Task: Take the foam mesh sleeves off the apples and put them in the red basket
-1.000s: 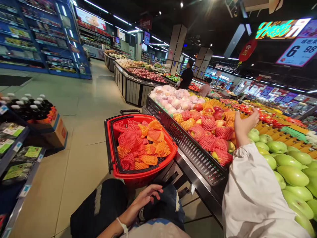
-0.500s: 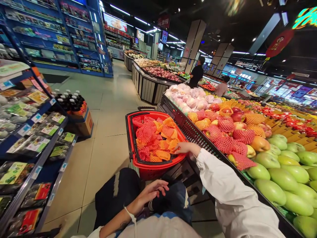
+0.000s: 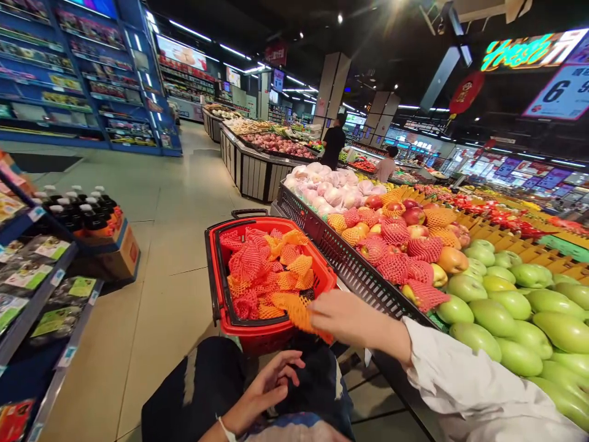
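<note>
A red shopping basket (image 3: 264, 341) with a black handle stands in front of my knees, filled with red and orange foam fruit nets (image 3: 251, 264). Over its near right rim, my right hand (image 3: 343, 316) pinches an orange foam fruit net (image 3: 297, 308), which stretches from my fingers back into the basket. Above my lap hangs my left hand (image 3: 275, 382), empty, its fingers loosely bent and apart. Close to my right forearm, net-wrapped apples (image 3: 398, 269) and bare green fruit (image 3: 506, 307) lie on the produce stand.
The stand's black slatted edge (image 3: 354, 261) runs along the basket's right side. Bottles in a cardboard box (image 3: 122, 252) and a shelf of packaged goods (image 3: 50, 307) are on the left. Farther back, a person in black (image 3: 334, 144) stands among produce counters.
My right hand has come from inside the basket's right side toward me, drawing an orange foam net over the rim. My left hand stays above my lap. The view has turned slightly right.
</note>
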Available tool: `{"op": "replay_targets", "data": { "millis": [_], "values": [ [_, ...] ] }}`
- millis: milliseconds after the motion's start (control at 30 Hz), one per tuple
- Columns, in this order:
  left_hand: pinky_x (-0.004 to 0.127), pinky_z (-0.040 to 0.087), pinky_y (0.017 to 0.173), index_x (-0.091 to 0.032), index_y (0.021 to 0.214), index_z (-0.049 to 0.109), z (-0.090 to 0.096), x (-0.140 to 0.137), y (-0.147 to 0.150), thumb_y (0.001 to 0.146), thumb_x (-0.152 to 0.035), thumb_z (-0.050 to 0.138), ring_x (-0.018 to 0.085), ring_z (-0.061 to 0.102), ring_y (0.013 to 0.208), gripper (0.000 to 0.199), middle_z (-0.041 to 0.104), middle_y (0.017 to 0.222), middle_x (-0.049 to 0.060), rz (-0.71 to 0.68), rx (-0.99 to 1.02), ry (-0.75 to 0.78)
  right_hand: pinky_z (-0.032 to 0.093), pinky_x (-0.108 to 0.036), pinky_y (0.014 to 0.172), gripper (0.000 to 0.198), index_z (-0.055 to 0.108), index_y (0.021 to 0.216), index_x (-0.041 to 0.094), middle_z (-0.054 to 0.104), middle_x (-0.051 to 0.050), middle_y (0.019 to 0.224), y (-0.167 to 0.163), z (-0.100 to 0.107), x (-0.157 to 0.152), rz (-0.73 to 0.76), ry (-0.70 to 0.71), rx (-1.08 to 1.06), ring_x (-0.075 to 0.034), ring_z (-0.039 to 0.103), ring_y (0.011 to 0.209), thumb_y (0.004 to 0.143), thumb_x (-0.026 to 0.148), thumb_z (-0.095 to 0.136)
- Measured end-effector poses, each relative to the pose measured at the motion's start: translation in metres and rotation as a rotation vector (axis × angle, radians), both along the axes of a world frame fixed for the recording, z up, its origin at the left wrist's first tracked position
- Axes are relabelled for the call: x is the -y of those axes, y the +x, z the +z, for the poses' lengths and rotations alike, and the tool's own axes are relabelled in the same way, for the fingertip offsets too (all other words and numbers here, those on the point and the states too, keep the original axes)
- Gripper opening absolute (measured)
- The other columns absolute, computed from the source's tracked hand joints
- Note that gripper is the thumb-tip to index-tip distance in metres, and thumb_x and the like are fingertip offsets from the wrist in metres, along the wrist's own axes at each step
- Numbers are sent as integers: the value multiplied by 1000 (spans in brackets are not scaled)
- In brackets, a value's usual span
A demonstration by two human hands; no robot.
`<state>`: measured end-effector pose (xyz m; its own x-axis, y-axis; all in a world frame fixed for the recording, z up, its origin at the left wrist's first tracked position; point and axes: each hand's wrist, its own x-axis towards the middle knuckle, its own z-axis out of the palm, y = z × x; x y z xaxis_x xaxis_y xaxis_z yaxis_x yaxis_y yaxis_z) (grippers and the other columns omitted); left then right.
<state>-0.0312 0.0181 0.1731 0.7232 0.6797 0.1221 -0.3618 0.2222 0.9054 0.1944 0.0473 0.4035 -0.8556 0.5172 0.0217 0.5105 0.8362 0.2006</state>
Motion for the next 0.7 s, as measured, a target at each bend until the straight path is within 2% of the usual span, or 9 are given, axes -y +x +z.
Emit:
{"op": "replay_targets", "data": {
  "millis": [67,167,267,367,467,533,633,700],
  "values": [
    [33,38,77,-32,147,47,0,4,12,82,-62,73,22,58,99,76,54,133,13,-30,11,24,39,-33,64,21,64,91,21,66,-3,89,5,-13,21,108,28,43,-18,56,78,102,25,47],
    [33,39,78,-30,149,43,5,10,28,80,-63,74,24,58,103,83,56,129,14,-80,-22,79,38,-33,63,15,64,88,21,65,-1,89,26,-43,38,214,8,31,-16,53,75,99,27,54],
    [33,39,78,-24,145,47,11,11,46,81,-60,75,23,59,98,79,62,110,11,-109,-119,138,39,-33,63,11,64,90,22,66,0,92,49,-70,39,207,-60,37,-16,53,75,97,29,59],
    [31,41,78,-22,130,57,19,5,65,83,-55,74,21,59,92,60,64,103,8,-1,-216,122,36,-33,58,13,64,96,21,67,-2,98,59,-81,32,139,-129,66,-16,55,76,97,33,58],
    [31,44,81,-19,110,63,29,-5,79,87,-55,69,21,59,93,42,65,101,7,147,-248,46,36,-34,58,24,65,100,18,67,-5,101,58,-77,23,13,-154,75,-18,57,78,98,38,52],
    [29,45,77,-18,100,63,36,-11,82,89,-54,67,19,59,86,37,65,92,5,214,-286,84,34,-34,58,25,67,100,17,68,-7,103,57,-73,20,-143,-191,70,-17,58,76,98,36,51],
    [24,41,65,-18,87,62,44,-14,78,92,-45,64,13,50,67,27,56,74,-1,385,-383,320,32,-32,58,20,70,95,18,71,-6,100,55,-74,20,-465,-322,-39,-15,58,70,95,26,52],
    [23,41,63,-19,81,61,47,-13,75,94,-36,62,12,49,66,21,54,75,-1,494,-389,525,34,-30,60,18,73,87,18,72,-4,86,52,-82,20,-664,-481,-264,-15,57,67,89,18,55]
  ]
}}
